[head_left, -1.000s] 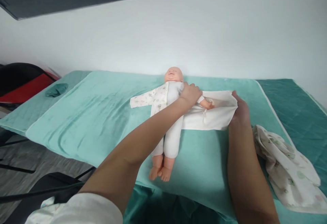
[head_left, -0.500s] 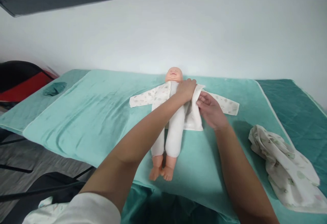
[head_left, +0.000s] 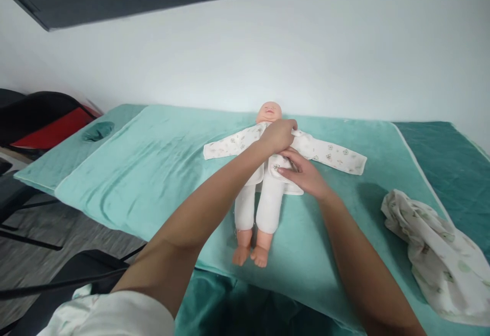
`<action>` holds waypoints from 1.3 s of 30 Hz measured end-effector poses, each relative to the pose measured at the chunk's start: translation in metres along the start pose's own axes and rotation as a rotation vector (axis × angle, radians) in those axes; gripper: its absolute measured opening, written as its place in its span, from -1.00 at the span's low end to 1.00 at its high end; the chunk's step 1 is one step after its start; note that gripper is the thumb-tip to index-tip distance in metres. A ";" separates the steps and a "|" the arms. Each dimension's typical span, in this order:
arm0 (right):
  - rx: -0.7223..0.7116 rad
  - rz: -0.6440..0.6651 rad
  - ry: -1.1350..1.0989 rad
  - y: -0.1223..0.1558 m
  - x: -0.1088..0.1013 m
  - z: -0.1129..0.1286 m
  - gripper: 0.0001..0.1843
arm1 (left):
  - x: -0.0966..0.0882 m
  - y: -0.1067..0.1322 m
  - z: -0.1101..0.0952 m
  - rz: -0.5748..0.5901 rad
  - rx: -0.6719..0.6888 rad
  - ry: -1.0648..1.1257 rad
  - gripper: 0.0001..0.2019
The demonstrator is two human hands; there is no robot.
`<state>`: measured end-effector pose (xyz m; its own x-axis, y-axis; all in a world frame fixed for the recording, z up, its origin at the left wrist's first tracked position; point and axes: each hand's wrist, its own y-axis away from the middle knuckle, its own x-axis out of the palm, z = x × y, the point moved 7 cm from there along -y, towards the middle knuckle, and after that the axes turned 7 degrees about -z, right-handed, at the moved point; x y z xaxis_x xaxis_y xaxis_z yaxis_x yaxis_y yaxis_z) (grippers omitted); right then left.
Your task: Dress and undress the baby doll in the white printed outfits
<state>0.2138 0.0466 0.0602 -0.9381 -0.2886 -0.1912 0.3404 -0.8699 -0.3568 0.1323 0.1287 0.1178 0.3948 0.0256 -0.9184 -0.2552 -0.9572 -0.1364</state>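
Observation:
A baby doll [head_left: 268, 208] lies on its back, head toward the wall and bare feet toward me. It wears a white long-sleeved baby shirt [head_left: 333, 156] with small prints, both sleeves spread out sideways. My left hand [head_left: 281, 134] is over the doll's chest, its curled fingers at the shirt's upper front edge; the fingertips are partly hidden. My right hand [head_left: 304, 172] lies just below it, thumb and fingers closed on the shirt's front flap. The flap now lies across the doll's belly, above its white legs.
A crumpled printed cloth [head_left: 436, 254] lies on the right of the green-covered massage table [head_left: 153, 172], which has a face hole [head_left: 98, 131] at its left end. Black chairs [head_left: 46, 116] stand at the left. A white wall rises behind the table.
The shirt's front flap, held folded outward before, now lies over the doll's front. My right hand has moved left and inward with it. My left hand stays at the chest.

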 end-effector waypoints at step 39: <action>0.776 -0.578 1.021 0.045 -0.184 -0.059 -0.53 | -0.007 0.108 0.034 -0.381 0.026 0.088 -0.63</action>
<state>0.4052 0.0837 0.0255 -0.3592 0.3026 -0.8829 -0.5073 -0.8573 -0.0874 0.0717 0.0350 0.0963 0.5394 0.3522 -0.7649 -0.0975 -0.8761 -0.4722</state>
